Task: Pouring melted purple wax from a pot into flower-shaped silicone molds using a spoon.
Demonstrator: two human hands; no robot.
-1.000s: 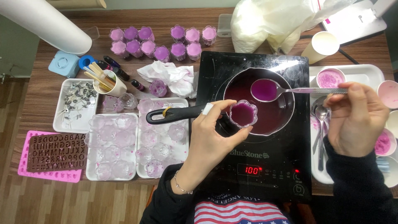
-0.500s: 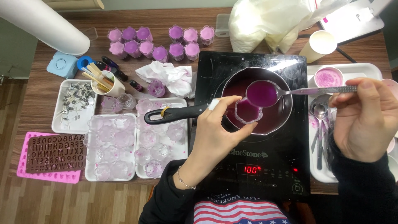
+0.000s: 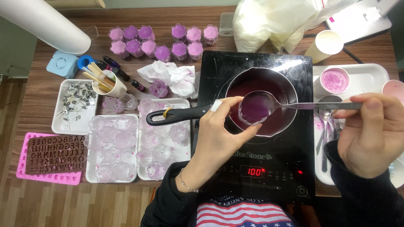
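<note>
My left hand [image 3: 219,136] holds a small clear flower-shaped cup [image 3: 249,117] over the black saucepan [image 3: 235,86] of dark purple liquid. My right hand [image 3: 370,134] grips the handle of a metal ladle [image 3: 303,106]. The ladle's bowl, filled with purple liquid, sits directly above the cup. The saucepan stands on a black induction cooktop [image 3: 256,168], its long black handle pointing left.
Two white trays of empty clear cups [image 3: 113,147] lie left of the cooktop. Filled purple cups [image 3: 162,42] line the back. A tray of wicks [image 3: 73,103], a pink letter mould [image 3: 50,157], crumpled tissue [image 3: 172,75], a paper cup [image 3: 326,44], a plastic bag and a right-hand tray [image 3: 366,75] with a pink cup surround it.
The ladle has moved down and left, from above the pan to directly over the cup. My left hand has brought the cup closer to the pan's middle.
</note>
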